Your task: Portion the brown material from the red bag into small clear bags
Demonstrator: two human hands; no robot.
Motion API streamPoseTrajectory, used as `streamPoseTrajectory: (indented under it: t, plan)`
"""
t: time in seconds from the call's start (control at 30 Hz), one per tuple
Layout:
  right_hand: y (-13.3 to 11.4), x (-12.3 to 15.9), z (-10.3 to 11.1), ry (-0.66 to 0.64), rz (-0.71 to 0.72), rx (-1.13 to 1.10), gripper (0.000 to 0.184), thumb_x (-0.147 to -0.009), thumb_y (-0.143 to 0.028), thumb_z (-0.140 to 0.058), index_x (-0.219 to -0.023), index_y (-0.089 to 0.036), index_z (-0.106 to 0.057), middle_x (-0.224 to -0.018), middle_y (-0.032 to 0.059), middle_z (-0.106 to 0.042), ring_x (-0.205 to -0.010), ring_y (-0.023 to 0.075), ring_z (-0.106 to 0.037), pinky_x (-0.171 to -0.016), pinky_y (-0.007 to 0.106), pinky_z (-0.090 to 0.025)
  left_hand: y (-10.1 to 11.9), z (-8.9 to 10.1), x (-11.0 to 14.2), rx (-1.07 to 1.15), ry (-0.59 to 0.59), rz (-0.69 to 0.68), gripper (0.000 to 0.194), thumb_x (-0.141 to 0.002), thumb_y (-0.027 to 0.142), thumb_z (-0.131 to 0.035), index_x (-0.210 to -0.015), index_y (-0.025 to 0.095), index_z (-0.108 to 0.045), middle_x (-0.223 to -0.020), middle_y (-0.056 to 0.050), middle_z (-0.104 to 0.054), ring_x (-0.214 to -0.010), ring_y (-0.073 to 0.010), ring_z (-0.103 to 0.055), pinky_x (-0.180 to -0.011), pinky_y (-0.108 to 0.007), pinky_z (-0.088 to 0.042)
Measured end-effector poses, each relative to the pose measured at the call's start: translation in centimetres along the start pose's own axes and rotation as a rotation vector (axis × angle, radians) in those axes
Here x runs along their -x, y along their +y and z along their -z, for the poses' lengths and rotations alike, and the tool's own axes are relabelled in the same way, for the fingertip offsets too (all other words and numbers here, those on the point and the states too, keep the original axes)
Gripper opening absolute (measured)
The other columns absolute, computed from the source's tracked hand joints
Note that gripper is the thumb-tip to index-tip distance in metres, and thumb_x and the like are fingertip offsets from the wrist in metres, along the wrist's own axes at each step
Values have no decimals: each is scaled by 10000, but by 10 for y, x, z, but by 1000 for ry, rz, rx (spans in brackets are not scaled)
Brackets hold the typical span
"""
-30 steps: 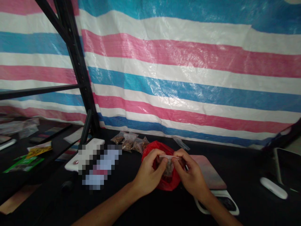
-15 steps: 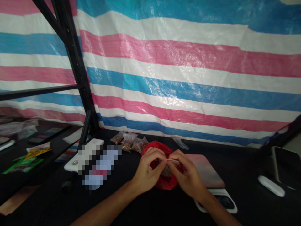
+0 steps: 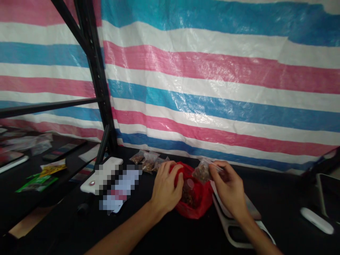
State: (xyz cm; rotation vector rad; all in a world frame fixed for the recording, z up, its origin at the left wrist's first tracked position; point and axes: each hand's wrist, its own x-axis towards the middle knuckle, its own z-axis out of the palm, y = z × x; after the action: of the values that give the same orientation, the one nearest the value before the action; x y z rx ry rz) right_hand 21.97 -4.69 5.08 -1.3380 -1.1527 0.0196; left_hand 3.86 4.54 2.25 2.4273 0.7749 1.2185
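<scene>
Sitting near the middle of a black table (image 3: pixel 281 216), a red plastic bag (image 3: pixel 198 207) is touched on its top by the left hand (image 3: pixel 166 189). That hand is curled, with its fingers (image 3: pixel 175 173) bent over the bag, and no small thing can be seen held in it. Something dark and round (image 3: pixel 189 194) is seen in the red bag, but what it is cannot be told.

The right hand (image 3: pixel 228 187) is held up just beside the red bag. A small clear bag of brown bits (image 3: pixel 203 171) is pinched at its top edge in a narrow grip by that hand, above the table.

Behind the red bag, a row of small clear bags of brown bits (image 3: pixel 150 162) is laid along the back of the table. Under the right hand, a pink pad (image 3: pixel 239 202) and a white frame (image 3: pixel 237 233) are lying. On the left, a flat white thing (image 3: pixel 102 173) is lying by a blurred patch (image 3: pixel 119 187). On the right, a white stick-shaped thing (image 3: pixel 316 220) is lying. A striped pink, white and blue tarp (image 3: pixel 212 71) is hung behind the table, and a black shelf post (image 3: pixel 98 78) is standing in front of it.
</scene>
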Motion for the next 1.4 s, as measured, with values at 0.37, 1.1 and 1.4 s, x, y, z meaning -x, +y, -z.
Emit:
streamPoseTrajectory:
  t: [0.37,1.1,1.4]
  plan:
    - [10,-52,-72,-516,47,567,270,-953,-395,-549,-822,-226,-712,-844,28,-765,-777,196,-719,-684,265,-509,6,1,0,-182,-375,7,167,-905,213,-485,-917,229,-651,-975,-34,-715,-833,-215,-709,-693,-309,-537]
    - [-2,-12,-15,-362,261,183,121,-953,-260,-589,-1041,-233,-667,-972,33,-728,-856,176,-685,-796,264,-533,10,-6,0,607,60,202,473,-908,346,-627,-1345,201,-515,-1315,-116,-626,-1194,-243,-605,-1057,-422,-472]
    - [-13,27,-38,-453,222,83,170,-967,-187,-548,-1076,-256,-658,-1015,34,-705,-939,179,-666,-857,289,-524,5,-10,-6,830,104,339,402,-907,380,-621,-1262,194,-589,-1251,-100,-673,-1166,-232,-648,-1064,-395,-479]
